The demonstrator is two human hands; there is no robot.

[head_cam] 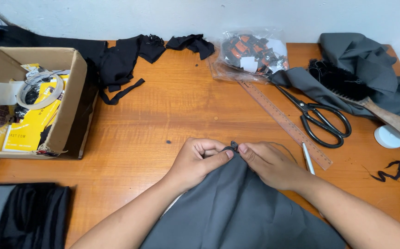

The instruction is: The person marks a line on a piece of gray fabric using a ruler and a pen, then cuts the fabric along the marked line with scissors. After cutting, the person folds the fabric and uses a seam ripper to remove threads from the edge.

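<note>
Grey cloth [237, 207] is being pinched at its corner by left hand [195, 161] and right hand [271, 163], seemingly around a small dark piece.

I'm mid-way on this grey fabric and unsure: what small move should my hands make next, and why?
Probably keep the pinch and fold the corner flat. Both the left hand and right hand grip the grey fabric at its top corner, which is bunched between the fingertips.

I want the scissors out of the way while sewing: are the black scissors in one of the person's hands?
No: the black scissors lie on the table beside the ruler, while both hands pinch the grey fabric.
</note>
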